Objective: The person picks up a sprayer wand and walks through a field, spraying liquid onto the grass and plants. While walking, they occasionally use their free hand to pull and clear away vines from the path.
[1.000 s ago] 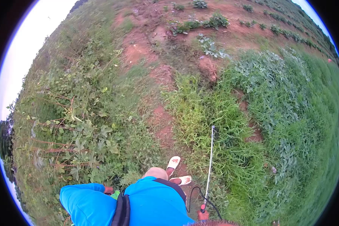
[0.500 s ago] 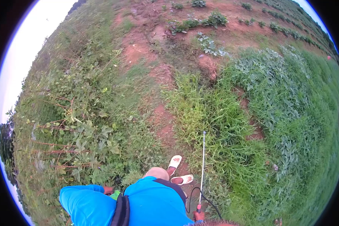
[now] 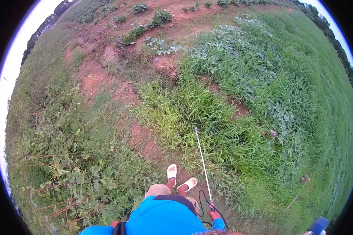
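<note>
My right hand (image 3: 214,215) is wrapped round the red grip of a sprayer wand (image 3: 202,164). Its thin metal tube slants up and away, with the nozzle end over tall grass (image 3: 219,133). From the grip, a black hose (image 3: 200,201) loops back beside my body. Only a sliver of my left hand (image 3: 114,223) shows by the black strap (image 3: 119,228) at my left side. Its fingers are hidden, and I cannot see whether it holds anything.
My white shoes (image 3: 190,183) stand on a narrow dirt path (image 3: 143,143). Leafy weeds (image 3: 86,180) crowd the left side. Broad-leaved plants (image 3: 239,47) and grass cover the right. Crop rows (image 3: 145,27) grow in red soil ahead. A blurred blue object (image 3: 319,226) shows at bottom right.
My view has turned to the right, so the field appears shifted left. The wand now tilts left toward its tip. Less of my left arm shows, and a green item near that hand is out of sight.
</note>
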Available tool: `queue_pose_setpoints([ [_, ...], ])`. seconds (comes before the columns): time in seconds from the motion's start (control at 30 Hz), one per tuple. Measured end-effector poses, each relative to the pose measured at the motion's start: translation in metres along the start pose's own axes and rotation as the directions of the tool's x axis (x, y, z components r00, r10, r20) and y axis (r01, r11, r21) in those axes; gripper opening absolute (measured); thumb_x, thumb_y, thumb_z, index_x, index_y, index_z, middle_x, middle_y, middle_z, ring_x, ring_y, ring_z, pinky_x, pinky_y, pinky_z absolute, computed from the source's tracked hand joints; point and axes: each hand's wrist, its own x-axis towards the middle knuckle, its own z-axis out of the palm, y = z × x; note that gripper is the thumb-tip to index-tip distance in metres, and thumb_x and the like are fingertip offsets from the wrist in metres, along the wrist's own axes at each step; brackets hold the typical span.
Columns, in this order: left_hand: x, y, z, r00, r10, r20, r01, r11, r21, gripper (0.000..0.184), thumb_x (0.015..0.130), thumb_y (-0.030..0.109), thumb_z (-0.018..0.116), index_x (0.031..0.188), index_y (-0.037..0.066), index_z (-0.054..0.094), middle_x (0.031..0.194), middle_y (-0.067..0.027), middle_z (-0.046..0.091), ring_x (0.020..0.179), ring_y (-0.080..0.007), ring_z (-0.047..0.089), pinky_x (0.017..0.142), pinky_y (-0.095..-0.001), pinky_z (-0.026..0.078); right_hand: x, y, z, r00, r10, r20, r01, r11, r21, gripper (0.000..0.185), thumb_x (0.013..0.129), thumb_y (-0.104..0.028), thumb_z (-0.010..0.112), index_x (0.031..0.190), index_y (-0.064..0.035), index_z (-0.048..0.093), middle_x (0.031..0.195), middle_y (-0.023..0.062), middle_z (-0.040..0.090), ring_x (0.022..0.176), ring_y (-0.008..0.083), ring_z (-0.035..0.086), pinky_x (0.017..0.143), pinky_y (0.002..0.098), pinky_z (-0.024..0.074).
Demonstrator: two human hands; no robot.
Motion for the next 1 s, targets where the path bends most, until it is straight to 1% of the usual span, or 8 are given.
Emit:
queue_pose_setpoints([
  [0.2,0.000,0.066,-0.041,0.992,0.035,0.118,-0.042,0.997,0.060,0.038,0.075,0.037,0.056,0.092,0.004,0.065,0.096,-0.0241,0.064,0.092,-0.0394,0.062,0.077,-0.0458,0.047,0.029,0.034,0.008,0.999,0.032,-0.024,-0.030,0.997,0.069,0.033,0.063,-0.031,0.074,0.076,-0.0015,0.064,0.059,0.0108,0.061,0.051,0.0195,0.060,0.050,0.0349,0.0476],
  [0.57,-0.013,0.068,-0.056,0.939,0.155,0.307,-0.227,0.950,0.216,0.038,0.075,0.035,0.056,0.097,0.005,0.064,0.100,-0.0228,0.064,0.091,-0.0398,0.062,0.077,-0.0465,0.048,0.009,0.021,0.001,0.982,-0.021,0.186,-0.063,0.899,0.434,0.025,0.069,-0.026,0.071,0.076,-0.0039,0.061,0.059,0.0056,0.055,0.048,0.0162,0.052,0.044,0.0316,0.0400],
  [0.73,-0.020,0.051,-0.052,0.862,0.301,0.408,-0.435,0.851,0.293,0.038,0.075,0.035,0.055,0.099,0.006,0.064,0.101,-0.0222,0.064,0.090,-0.0400,0.062,0.076,-0.0468,0.048,-0.048,-0.035,-0.017,0.937,0.021,0.348,-0.221,0.809,0.545,0.023,0.073,-0.024,0.070,0.078,-0.0062,0.057,0.057,0.0015,0.050,0.047,0.0136,0.048,0.043,0.0304,0.0374],
  [0.83,-0.023,0.062,-0.058,0.832,0.358,0.423,-0.519,0.772,0.367,0.038,0.077,0.032,0.055,0.106,0.009,0.061,0.100,-0.0173,0.065,0.081,-0.0357,0.064,0.071,-0.0453,0.049,-0.058,-0.039,-0.017,0.938,-0.053,0.344,-0.160,0.812,0.562,0.020,0.075,-0.021,0.070,0.077,-0.0072,0.055,0.058,0.0005,0.049,0.048,0.0123,0.048,0.045,0.0289,0.0370],
  [0.87,-0.034,0.082,-0.061,0.931,-0.054,0.361,-0.083,0.932,0.354,0.033,0.077,0.036,0.055,0.095,0.009,0.064,0.083,-0.0120,0.065,0.071,-0.0260,0.063,0.062,-0.0404,0.049,-0.056,-0.039,-0.017,0.943,-0.087,0.322,-0.117,0.817,0.565,0.020,0.076,-0.020,0.070,0.077,-0.0075,0.055,0.059,0.0004,0.050,0.049,0.0118,0.048,0.046,0.0283,0.0368],
  [0.9,-0.038,0.091,-0.063,0.926,-0.064,0.371,-0.076,0.933,0.352,0.033,0.077,0.036,0.055,0.095,0.009,0.064,0.083,-0.0120,0.065,0.071,-0.0260,0.063,0.062,-0.0404,0.049,-0.058,-0.033,-0.014,0.946,-0.118,0.303,-0.079,0.820,0.567,0.019,0.076,-0.019,0.070,0.076,-0.0077,0.054,0.059,0.0003,0.050,0.051,0.0113,0.048,0.047,0.0278,0.0366],
  [0.97,-0.037,0.101,-0.068,0.863,-0.411,0.294,0.435,0.900,-0.021,0.034,0.078,0.041,0.054,0.085,0.010,0.064,0.070,-0.0066,0.060,0.061,-0.0181,0.059,0.056,-0.0350,0.046,-0.055,-0.028,-0.013,0.950,-0.080,0.302,-0.104,0.830,0.548,0.017,0.077,-0.017,0.070,0.076,-0.0074,0.055,0.061,0.0002,0.051,0.053,0.0108,0.049,0.049,0.0276,0.0368],
  [1.0,-0.037,0.096,-0.067,0.859,-0.416,0.299,0.440,0.898,-0.016,0.034,0.078,0.041,0.054,0.085,0.010,0.064,0.070,-0.0066,0.060,0.061,-0.0181,0.059,0.056,-0.0350,0.046,-0.057,-0.026,-0.012,0.950,-0.089,0.298,-0.098,0.822,0.560,0.016,0.077,-0.016,0.069,0.076,-0.0070,0.056,0.062,0.0005,0.052,0.054,0.0110,0.049,0.049,0.0278,0.0371],
])
